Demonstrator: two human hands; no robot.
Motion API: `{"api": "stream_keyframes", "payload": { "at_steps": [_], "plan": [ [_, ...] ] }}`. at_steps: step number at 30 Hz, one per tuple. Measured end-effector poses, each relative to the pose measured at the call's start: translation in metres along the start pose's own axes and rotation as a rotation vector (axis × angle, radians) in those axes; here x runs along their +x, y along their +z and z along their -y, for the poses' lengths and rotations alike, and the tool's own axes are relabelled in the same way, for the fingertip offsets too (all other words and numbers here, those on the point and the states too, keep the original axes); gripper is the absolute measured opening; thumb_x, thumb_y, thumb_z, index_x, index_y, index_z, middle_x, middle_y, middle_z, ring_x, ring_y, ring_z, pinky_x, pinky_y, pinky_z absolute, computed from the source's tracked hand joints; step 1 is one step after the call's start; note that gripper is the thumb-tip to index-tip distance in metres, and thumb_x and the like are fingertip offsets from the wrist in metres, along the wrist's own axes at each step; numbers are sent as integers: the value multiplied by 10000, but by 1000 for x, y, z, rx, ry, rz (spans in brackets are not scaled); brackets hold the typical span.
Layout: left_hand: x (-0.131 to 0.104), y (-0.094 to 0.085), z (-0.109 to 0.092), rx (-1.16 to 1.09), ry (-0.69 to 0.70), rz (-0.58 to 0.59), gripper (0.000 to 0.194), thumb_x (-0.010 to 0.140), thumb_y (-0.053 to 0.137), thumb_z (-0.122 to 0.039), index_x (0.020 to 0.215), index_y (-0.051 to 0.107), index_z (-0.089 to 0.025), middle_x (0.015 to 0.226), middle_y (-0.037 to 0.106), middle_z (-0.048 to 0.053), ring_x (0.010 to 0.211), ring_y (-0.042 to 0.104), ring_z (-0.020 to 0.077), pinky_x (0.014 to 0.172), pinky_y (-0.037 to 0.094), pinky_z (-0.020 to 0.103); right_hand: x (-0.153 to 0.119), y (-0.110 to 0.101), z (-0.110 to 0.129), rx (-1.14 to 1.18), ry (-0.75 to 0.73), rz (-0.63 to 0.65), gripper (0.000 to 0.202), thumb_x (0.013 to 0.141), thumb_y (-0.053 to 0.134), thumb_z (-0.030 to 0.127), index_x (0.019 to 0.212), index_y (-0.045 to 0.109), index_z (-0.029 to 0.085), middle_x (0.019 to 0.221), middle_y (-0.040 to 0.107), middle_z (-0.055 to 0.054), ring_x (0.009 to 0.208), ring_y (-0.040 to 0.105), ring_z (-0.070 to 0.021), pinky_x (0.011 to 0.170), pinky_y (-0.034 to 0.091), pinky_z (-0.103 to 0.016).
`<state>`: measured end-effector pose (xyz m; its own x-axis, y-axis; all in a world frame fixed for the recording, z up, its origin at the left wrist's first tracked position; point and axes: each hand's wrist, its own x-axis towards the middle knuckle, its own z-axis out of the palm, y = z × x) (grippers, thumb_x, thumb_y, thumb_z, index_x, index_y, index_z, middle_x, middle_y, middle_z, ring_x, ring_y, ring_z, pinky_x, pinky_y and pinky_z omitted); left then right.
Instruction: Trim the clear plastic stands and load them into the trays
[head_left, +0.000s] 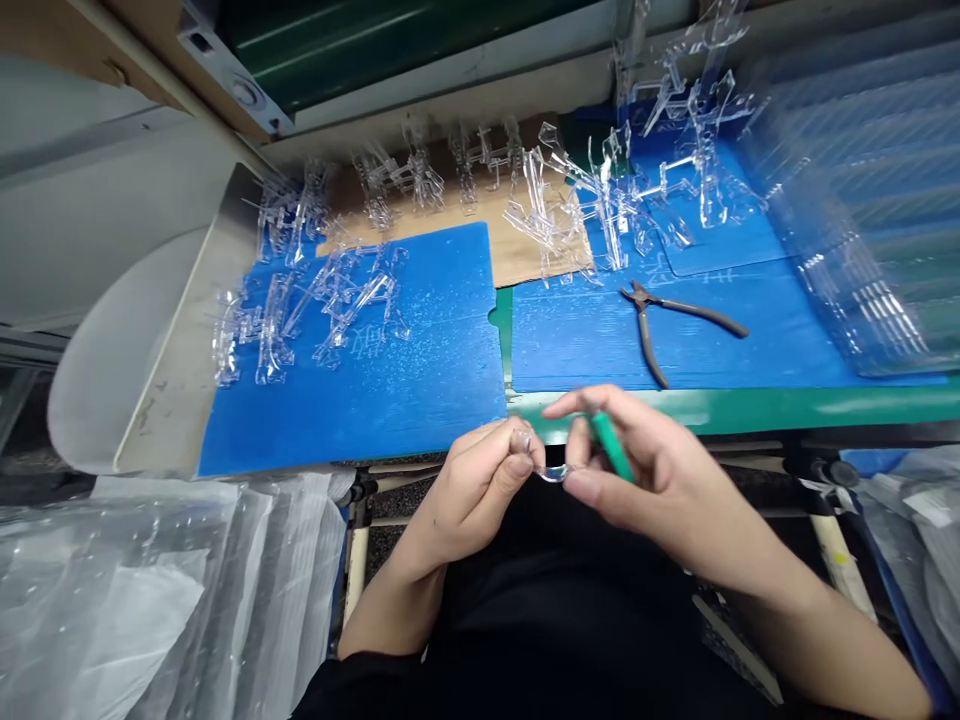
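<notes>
A small clear plastic piece [555, 473] is pinched between the thumb and fingers of my left hand [480, 490], in front of my body at the table's near edge. Close beside it on the right, my right hand [660, 465] is curled around a tool with a green handle [613, 447]. Its thumb and a finger touch the right end of the clear piece. The working end of the tool is hidden or blurred, so its kind does not show. Beyond my right hand, side cutters [651, 310] with dark handles lie spread on the blue sheet [570, 340].
Clear moulded plastic frames lie on the left blue sheet [442, 380], the brown cardboard [480, 235] and the right sheet. Stacked clear trays [892, 200] stand at the right. Bagged material [187, 600] sits at lower left. A green roller [360, 40] crosses the back.
</notes>
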<state>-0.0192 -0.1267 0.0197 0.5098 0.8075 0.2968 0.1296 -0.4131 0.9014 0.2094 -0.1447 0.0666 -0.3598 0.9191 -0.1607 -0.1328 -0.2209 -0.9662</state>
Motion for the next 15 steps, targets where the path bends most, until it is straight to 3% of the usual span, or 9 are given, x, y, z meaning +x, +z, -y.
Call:
{"api": "stream_keyframes", "payload": {
  "at_steps": [5,8,9,11,13,15],
  "plan": [
    [5,2,-2,76,104,7,292,1190,465,-310,964,615,-201,800,616,26,720,551,171,727,422,325,9,2,-9,288,114,117,187,1006,732,298,1127,618,211,742,478,97,491,319,-48,439,262,-197],
    [2,3,1,16,84,16,280,1191,471,-318,995,631,-199,821,631,33,741,558,171,739,419,328,11,1,-17,400,171,159,98,1020,618,251,1101,579,212,711,539,93,441,265,-46,430,231,-206],
    [1,4,2,-28,55,14,286,1193,466,-336,1010,639,-201,834,635,38,749,565,174,740,425,328,11,0,-20,355,166,146,86,1038,596,260,1109,578,215,744,585,74,442,293,-53,434,259,-214],
    [-3,4,3,-129,-23,-4,315,1195,455,-385,1024,651,-207,850,633,43,753,568,179,729,429,328,10,1,-26,113,77,59,123,1090,595,311,1175,596,222,922,688,5,543,493,-93,509,416,-241],
    [-5,4,4,-220,-92,-27,347,1194,445,-425,1019,654,-211,847,618,40,745,556,179,715,420,329,7,1,-31,-244,-124,-71,181,1128,594,303,1292,614,230,1131,713,-58,860,687,-168,758,573,-305],
    [-6,3,3,-276,-127,-38,363,1191,447,-446,1007,652,-208,834,598,39,739,546,181,714,419,334,2,1,-35,-521,-346,-143,250,1143,557,202,1386,607,229,1229,699,-85,1114,688,-211,978,572,-356]
  ]
}}
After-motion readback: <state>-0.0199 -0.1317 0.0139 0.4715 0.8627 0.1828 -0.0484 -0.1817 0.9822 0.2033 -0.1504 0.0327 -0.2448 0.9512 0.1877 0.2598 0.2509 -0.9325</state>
